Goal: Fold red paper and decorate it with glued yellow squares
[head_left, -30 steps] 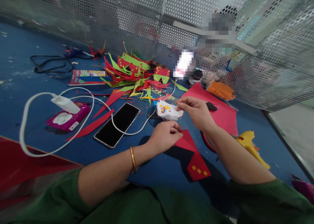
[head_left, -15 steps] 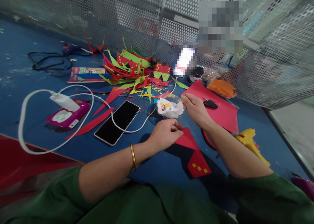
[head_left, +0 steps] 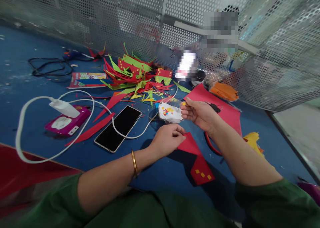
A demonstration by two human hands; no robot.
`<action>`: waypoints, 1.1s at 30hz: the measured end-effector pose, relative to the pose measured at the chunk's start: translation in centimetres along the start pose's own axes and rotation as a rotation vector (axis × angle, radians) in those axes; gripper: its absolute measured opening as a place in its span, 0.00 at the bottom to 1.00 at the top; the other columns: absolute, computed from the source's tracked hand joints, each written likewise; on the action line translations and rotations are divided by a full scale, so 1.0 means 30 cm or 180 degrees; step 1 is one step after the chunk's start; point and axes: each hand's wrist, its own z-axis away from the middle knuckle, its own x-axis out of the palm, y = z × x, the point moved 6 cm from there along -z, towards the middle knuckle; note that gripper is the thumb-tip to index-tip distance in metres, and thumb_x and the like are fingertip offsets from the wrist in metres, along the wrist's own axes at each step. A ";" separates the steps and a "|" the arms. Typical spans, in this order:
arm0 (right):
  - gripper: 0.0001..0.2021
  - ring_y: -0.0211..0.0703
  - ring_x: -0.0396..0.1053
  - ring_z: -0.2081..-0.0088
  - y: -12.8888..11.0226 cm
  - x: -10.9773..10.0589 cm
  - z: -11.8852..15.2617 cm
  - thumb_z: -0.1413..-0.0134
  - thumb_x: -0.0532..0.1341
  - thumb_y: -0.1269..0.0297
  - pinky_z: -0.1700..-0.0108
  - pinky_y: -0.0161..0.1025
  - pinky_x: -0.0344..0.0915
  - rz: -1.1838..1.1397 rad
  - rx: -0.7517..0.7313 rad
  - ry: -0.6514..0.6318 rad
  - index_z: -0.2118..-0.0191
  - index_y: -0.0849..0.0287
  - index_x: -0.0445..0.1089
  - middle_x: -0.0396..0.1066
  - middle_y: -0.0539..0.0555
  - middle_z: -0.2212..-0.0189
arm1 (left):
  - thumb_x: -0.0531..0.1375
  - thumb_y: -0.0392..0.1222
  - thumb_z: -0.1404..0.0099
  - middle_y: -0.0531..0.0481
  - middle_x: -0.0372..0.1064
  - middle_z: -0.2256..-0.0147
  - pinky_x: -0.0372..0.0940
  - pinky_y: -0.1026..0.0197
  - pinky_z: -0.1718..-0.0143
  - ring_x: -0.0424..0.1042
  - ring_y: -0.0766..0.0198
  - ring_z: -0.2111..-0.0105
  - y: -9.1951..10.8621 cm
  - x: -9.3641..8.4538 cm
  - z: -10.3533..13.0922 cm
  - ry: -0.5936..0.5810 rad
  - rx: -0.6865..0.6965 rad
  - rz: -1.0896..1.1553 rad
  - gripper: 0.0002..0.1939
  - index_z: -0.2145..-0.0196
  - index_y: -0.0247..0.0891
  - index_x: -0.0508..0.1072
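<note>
My left hand point(head_left: 168, 139) grips the upper end of a folded red paper piece point(head_left: 191, 144) between thumb and fingers. The lower end of that piece carries a row of 3 small yellow squares and hangs toward me over the blue table. My right hand point(head_left: 200, 114) is turned palm inward, with a tiny yellow paper square point(head_left: 184, 103) at its thumb and index fingertip. Just left of those fingers sits a clear round container point(head_left: 171, 112) lined with white, with small coloured bits in it.
A black phone point(head_left: 118, 128) lies left, crossed by a white cable near a purple power socket point(head_left: 68, 121). Red and green paper scraps point(head_left: 135, 73) pile up at the back, before a perforated metal screen. At right are red sheets point(head_left: 230, 116), red-handled scissors point(head_left: 211, 144) and a yellow glue gun point(head_left: 252, 141).
My right hand has turned its palm inward and drawn slightly away from the round container, a yellow square now showing at its fingertips. My left hand keeps its grip on the red paper.
</note>
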 end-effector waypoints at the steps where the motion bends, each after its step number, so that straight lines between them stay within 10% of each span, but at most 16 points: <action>1: 0.15 0.33 0.72 0.81 0.005 0.001 0.001 0.33 0.57 0.65 0.77 0.27 0.71 -0.0051 0.0064 -0.0022 0.72 0.62 0.72 0.76 0.52 0.78 | 0.60 0.34 0.43 0.55 0.71 0.77 0.62 0.66 0.76 0.67 0.68 0.78 0.000 -0.001 0.000 0.0002 -0.0002 0.0008 0.04 0.68 0.36 0.73; 12: 0.07 0.34 0.74 0.79 0.045 -0.007 0.014 0.43 0.67 0.65 0.74 0.28 0.74 -0.0395 0.0030 -0.0291 0.71 0.62 0.75 0.78 0.52 0.76 | 0.60 0.32 0.43 0.55 0.69 0.77 0.62 0.67 0.76 0.66 0.69 0.78 0.005 0.002 0.000 -0.0027 -0.0056 0.0055 0.05 0.67 0.34 0.73; 21: 0.18 0.33 0.74 0.77 0.003 0.008 0.087 0.65 0.77 0.50 0.71 0.31 0.74 -0.0096 -0.0921 -0.0693 0.69 0.56 0.79 0.82 0.53 0.69 | 0.60 0.34 0.42 0.53 0.71 0.74 0.64 0.65 0.77 0.69 0.67 0.76 0.005 0.001 -0.005 0.0000 0.0057 -0.0060 0.05 0.66 0.35 0.74; 33: 0.10 0.38 0.74 0.78 -0.030 0.019 0.192 0.57 0.74 0.54 0.71 0.40 0.76 0.0054 -0.1786 -0.0777 0.68 0.51 0.81 0.81 0.51 0.69 | 0.59 0.36 0.40 0.52 0.70 0.73 0.61 0.68 0.78 0.67 0.68 0.76 0.017 -0.007 0.004 -0.0074 0.0166 -0.0120 0.07 0.64 0.34 0.74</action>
